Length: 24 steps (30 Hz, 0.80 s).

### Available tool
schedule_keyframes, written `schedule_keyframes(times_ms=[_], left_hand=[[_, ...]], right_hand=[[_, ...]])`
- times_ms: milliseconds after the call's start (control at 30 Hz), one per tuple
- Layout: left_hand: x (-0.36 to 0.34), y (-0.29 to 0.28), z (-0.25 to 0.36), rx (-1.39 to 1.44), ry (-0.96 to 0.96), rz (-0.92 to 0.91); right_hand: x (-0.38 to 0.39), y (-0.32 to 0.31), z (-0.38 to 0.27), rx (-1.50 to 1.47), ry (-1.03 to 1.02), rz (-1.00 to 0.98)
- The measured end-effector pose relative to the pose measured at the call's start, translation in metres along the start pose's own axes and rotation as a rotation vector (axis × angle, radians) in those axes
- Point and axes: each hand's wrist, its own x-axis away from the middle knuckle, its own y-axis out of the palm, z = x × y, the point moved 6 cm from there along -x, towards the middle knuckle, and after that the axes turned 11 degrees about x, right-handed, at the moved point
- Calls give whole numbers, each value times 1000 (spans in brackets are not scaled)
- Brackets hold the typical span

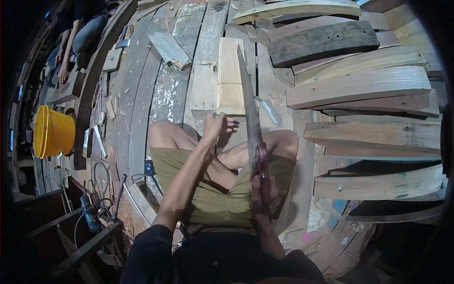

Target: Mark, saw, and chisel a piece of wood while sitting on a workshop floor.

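The right hand [258,195] clenches the saw [252,116], blade pointing far along the right edge of the block [230,97] ahead. The left hand [214,127], fingers half curled, is at the near end, perhaps steadying; contact is unclear.

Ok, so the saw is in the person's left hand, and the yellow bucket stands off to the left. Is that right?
Not quite: the head view shows the saw in the person's right hand, not the left. The yellow bucket does stand off to the left.
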Motion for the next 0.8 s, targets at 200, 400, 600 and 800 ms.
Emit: schedule_keyframes(times_ms=[200, 400, 600, 800], left_hand=[[17, -18, 16, -870, 443, 291], [34, 2, 15, -665, 561, 280], [20, -9, -10, -631, 578, 196], [11, -19, -32, -573, 660, 194]], right_hand=[[-6, 0, -7, -17, -5, -83], [-3, -5, -12, 76, 15, -129], [-1, 11, -9, -112, 105, -66], [19, 28, -75, 769, -863, 7]])
